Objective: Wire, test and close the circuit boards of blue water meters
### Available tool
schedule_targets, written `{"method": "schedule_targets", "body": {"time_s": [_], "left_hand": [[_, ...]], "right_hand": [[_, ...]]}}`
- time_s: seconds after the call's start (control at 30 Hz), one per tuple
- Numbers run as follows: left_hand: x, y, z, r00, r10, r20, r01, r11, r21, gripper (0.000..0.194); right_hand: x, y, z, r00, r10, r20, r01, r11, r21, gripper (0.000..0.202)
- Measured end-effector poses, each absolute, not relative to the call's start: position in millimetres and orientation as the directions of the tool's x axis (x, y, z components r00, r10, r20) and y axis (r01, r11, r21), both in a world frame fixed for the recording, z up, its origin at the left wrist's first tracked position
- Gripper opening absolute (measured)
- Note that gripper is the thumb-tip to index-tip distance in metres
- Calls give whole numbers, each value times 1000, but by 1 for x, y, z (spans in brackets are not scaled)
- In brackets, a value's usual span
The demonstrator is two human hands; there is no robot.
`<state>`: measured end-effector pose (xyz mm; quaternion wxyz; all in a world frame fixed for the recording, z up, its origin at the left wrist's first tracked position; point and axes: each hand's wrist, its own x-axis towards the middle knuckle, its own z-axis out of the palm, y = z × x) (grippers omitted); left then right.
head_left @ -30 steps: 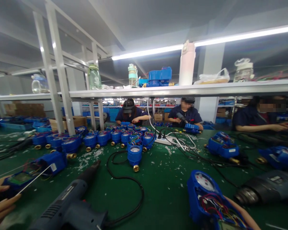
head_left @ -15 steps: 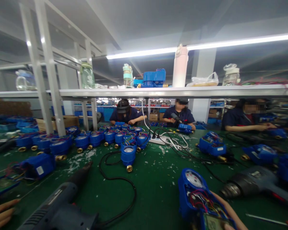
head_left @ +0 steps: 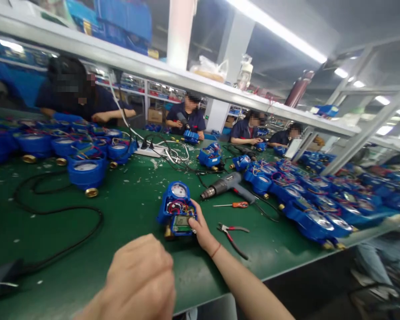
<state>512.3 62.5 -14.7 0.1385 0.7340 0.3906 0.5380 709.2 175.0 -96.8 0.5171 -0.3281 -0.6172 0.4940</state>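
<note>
A blue water meter [head_left: 174,206] with a round dial, bundled coloured wires, a small display and a brass fitting is on the green bench. My right hand [head_left: 202,226] grips its right side, the thumb resting by the display. Close to the camera, my left hand [head_left: 142,273] is closed with the fingers curled and stands apart from the meter. Whether anything is inside that fist is hidden. To the right of my right hand lie red-handled cutters [head_left: 233,233], and behind them an orange-handled screwdriver [head_left: 238,205].
A heat gun [head_left: 225,184] rests behind the screwdriver. Many more meters [head_left: 315,220] crowd the right side, others [head_left: 86,171] the left. A black cable [head_left: 100,218] curves across the left. A white power strip [head_left: 150,151] sits farther back. Several co-workers [head_left: 186,113] sit opposite beneath a shelf [head_left: 146,66].
The view has swung right and tilted. My left hand has come from the far left to the lower middle, its fingers now curled. My right hand still holds the water meter.
</note>
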Motion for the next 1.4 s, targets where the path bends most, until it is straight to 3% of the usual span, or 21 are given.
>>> {"method": "schedule_targets", "body": {"time_s": [0.07,0.1,0.2,0.27,0.33,0.43,0.7,0.87,1.13,1.27,1.4], "left_hand": [[515,86,0,65,806,589,360,-569,739,22],[515,97,5,-4,889,459,322,-433,842,22],[513,127,-4,-180,933,311,328,-241,913,20],[514,144,-21,-232,952,201,268,-136,954,41],[516,158,-38,-161,984,74,185,-43,982,52],[518,173,-51,-10,1000,-23,98,24,995,53],[468,197,-51,172,984,47,31,-53,998,50],[450,196,-55,264,959,105,76,-129,989,57],[446,197,-58,218,968,123,147,-157,977,55],[452,199,-56,232,963,139,146,-175,974,55],[459,198,-55,211,968,138,210,-183,960,55]], "right_hand": [[708,173,-97,-257,908,332,-122,310,-943,78],[707,173,-97,-260,905,337,-127,313,-941,76],[706,173,-100,-266,901,342,-127,319,-939,72],[706,174,-104,-270,897,350,-111,332,-937,71],[707,175,-108,-276,892,359,-77,352,-933,71],[701,172,-115,-288,885,367,-5,382,-924,73],[650,152,-134,-230,918,324,113,356,-928,81],[666,157,-115,-302,930,209,135,259,-956,52],[697,173,-85,-54,909,413,244,413,-877,26],[685,208,-80,-15,879,477,249,465,-850,41],[681,227,-83,-75,905,418,208,424,-881,47]]}}
